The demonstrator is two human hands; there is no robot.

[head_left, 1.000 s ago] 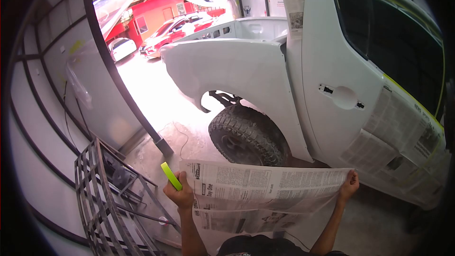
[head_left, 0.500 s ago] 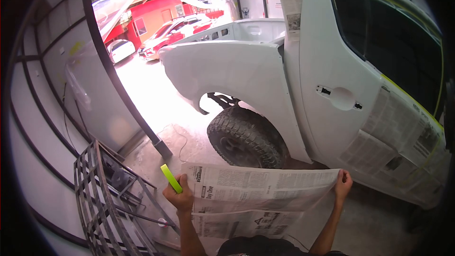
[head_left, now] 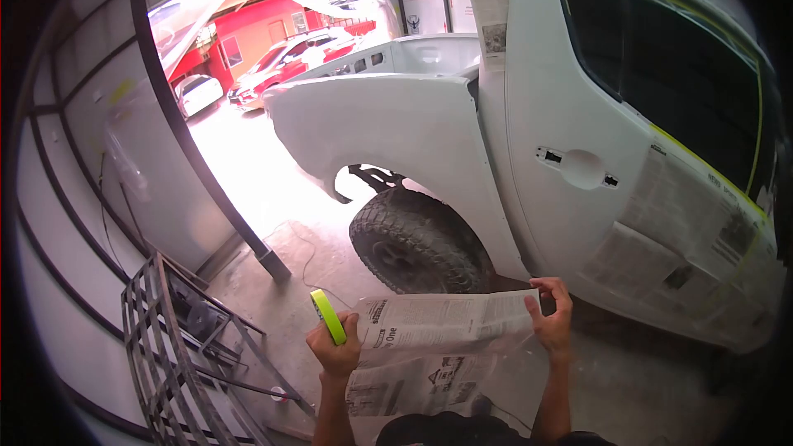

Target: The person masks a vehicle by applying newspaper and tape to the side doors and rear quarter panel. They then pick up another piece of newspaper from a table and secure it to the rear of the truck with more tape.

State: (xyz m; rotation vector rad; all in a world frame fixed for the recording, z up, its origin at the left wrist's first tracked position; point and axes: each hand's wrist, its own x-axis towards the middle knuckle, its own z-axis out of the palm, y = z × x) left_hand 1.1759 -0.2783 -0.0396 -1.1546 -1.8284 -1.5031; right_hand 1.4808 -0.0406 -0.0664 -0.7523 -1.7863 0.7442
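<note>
A printed newspaper sheet (head_left: 446,322) is stretched between my two hands, low in the view. My left hand (head_left: 334,345) is closed round its left edge and also holds a roll of yellow-green tape (head_left: 328,316), which stands up from the fingers. At the sheet's upper right corner, my right hand (head_left: 552,318) pinches the paper between thumb and fingers. The sheet sags, with its lower part folded toward my body. Behind it is the rear tyre (head_left: 420,241) of a white pickup (head_left: 388,124).
Newspaper and yellow-green tape cover parts of the pickup's door (head_left: 570,99). A metal rack (head_left: 178,355) stands at the lower left, near a dark post (head_left: 198,132). Beyond the bright opening are a red car (head_left: 285,66) and a white car (head_left: 198,93).
My hands have come closer together, the right moving left and slightly up, the left moving right. The paper between them is less spread. The view has shifted slightly.
</note>
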